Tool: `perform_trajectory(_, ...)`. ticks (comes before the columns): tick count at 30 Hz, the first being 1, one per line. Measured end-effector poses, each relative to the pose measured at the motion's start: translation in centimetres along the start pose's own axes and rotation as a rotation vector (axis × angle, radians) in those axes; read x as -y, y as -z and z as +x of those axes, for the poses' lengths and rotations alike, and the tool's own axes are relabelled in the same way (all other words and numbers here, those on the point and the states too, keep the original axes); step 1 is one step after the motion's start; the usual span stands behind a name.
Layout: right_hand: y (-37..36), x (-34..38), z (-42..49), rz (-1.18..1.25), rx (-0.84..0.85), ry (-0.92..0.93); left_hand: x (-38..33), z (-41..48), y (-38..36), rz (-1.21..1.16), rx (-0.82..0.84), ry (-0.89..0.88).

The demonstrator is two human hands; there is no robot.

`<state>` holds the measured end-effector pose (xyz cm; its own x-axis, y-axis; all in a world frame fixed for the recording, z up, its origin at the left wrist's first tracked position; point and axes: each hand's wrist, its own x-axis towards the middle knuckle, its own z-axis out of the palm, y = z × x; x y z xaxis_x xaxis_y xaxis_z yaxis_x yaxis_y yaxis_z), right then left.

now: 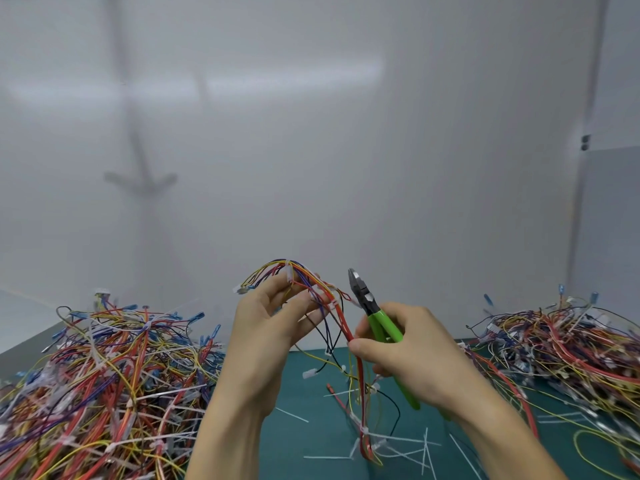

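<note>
Head view, wire harness: held up above the green mat; its coloured strands arch over the left hand and hang down to the mat.
Left hand: fingers curled round the harness's upper bend, pinching the strands.
Right hand: just right of the harness, wrapped round the green handles of the cutters, with the thumb against the red strand.
Cutters: nose up, just right of the harness, on no tie; the blade gap is too small to tell.
Done: snipped cable ties lie loose on the mat below the harness.
Left to do: at least 1 white tie rings the harness low down, so I judge the cutting partway.
Containers: no bin or box shows. There are 2 loose heaps instead: the left pile, left of the harness and thick with white ties, and the right pile, right of it.
</note>
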<state>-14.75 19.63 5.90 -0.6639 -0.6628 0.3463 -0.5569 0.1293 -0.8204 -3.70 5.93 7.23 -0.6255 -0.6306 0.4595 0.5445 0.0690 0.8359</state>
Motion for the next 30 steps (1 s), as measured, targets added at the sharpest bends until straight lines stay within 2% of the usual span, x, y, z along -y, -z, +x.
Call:
perform_trajectory(5,-0.1,0.2,0.0,0.032,-0.076,0.054,0.1,-0.2,-0.2,-0.009,0.055,0.06)
perform_trajectory(9,-0.2,0.6,0.0,0.091,-0.1,0.125,-0.2,-0.6,-1.1,0.081,0.14,0.029)
perform_trajectory(14,0.1,0.4,0.2,0.176,-0.214,0.099,-0.7,-0.6,-0.7,0.253,0.016,-0.017)
perform_trajectory(19,0.8,0.2,0.3,0.291,-0.243,0.079,-1.4,-0.4,0.7,0.353,-0.118,-0.117)
perform_trajectory(23,1.2,0.4,0.2,0.394,-0.263,0.109,-1.4,-0.3,1.7,0.396,-0.163,-0.035)
perform_trajectory(27,1.2,0.6,0.0,0.447,-0.256,0.126,-0.6,-0.1,1.9,0.543,0.011,0.115)
perform_trajectory(30,0.9,0.9,-0.2,0.44,-0.242,0.149,0.3,-0.1,1.1,0.606,0.215,0.136)
